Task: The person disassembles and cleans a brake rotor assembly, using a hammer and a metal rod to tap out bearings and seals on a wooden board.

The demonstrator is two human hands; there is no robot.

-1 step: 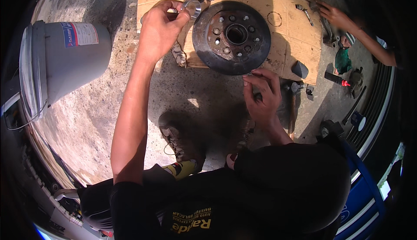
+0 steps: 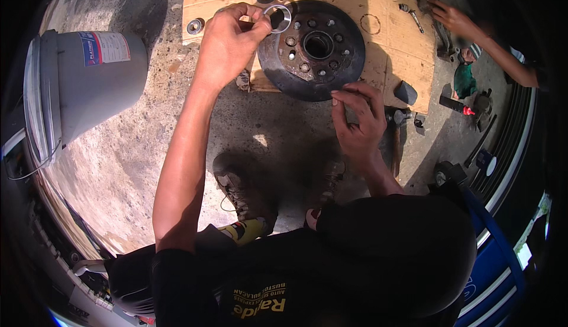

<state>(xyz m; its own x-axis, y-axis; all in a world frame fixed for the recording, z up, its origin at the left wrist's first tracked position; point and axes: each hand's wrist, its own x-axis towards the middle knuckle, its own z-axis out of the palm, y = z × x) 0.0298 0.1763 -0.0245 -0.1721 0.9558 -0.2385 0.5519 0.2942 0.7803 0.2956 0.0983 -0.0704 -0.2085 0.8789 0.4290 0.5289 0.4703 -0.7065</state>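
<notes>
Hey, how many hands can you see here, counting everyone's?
3: the left hand holding a metal ring, the right hand at the near edge of the disc, and a co-worker's hand at upper right. Others may be hidden.

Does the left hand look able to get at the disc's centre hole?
Probably yes: the left hand, holding a metal ring, is near the disc, and nothing visible covers its centre hole.

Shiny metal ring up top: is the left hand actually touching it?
Touching. The head view shows the left hand pinching the shiny metal ring at its left side, thumb against it.
</notes>
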